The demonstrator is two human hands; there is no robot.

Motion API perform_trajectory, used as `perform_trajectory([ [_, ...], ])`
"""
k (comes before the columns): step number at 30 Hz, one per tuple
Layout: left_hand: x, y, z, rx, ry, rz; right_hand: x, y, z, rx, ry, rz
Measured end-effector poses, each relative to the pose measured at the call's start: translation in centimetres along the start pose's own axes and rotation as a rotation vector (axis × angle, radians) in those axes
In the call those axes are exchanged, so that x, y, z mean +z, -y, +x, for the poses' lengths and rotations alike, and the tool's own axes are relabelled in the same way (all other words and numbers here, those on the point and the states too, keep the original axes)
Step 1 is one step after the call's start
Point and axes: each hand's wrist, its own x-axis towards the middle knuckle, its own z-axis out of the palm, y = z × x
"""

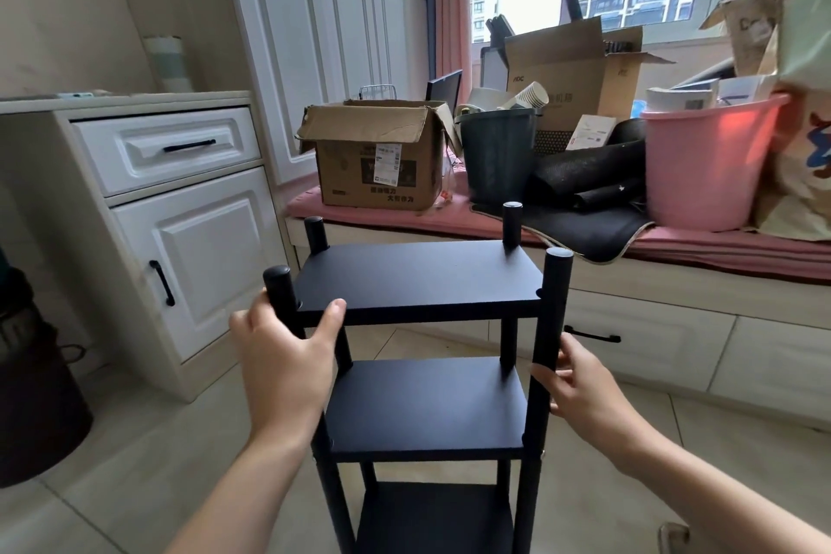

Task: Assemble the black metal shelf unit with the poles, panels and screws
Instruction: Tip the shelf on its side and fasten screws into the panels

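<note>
The black shelf unit (422, 373) stood upright on the tiled floor. Its near-left pole (283, 297) was grasped by the left hand (288, 355), its near-right pole (551, 328) by the right hand (580, 391). Uneven pulling could have tipped it or strained loose screws.

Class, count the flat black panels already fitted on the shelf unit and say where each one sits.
3. The top panel lies just under the pole tips, the middle panel is level with the hands, and the bottom panel is near the floor, partly cut off, so lower ones may be hidden.
</note>
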Motion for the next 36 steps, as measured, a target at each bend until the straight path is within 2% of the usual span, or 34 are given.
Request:
perform_trajectory([
  [3,0.7,-0.1,0.1,-0.031,0.085,-0.006,-0.5,0.1,-0.6,0.004,-0.007,-0.017],
  [7,1.3,0.6,1.5,-0.13,0.181,-0.143,-0.6,0.6,-1.7,0.032,0.14,-0.024],
  [12,2.1,-0.8,0.8,-0.254,0.202,-0.228,0.3,1.1,-3.2,0.004,0.159,-0.09],
  [16,2.4,-3.1,-0.9,-0.496,0.19,-0.366,1.3,1.3,-4.1,-0.049,0.143,-0.16],
  [18,2.6,-4.5,-2.8,-0.634,0.318,-0.524,2.0,1.7,-4.7,-0.13,0.16,-0.216],
  [20,3.0,-5.8,-4.8,-0.712,0.53,-0.647,2.8,2.2,-5.1,-0.2,0.18,-0.248],
  [22,3.5,-6.4,-6.1,-0.756,0.62,-0.785,3.8,2.6,-5.5,-0.229,0.189,-0.245],
  [25,3.7,-7.0,-6.8,-0.79,0.573,-0.862,4.8,2.9,-5.9,-0.246,0.178,-0.232],
  [36,4.4,-6.5,-6.9,-0.713,0.505,-0.992,5.4,2.6,-6.0,-0.269,0.145,-0.174],
])
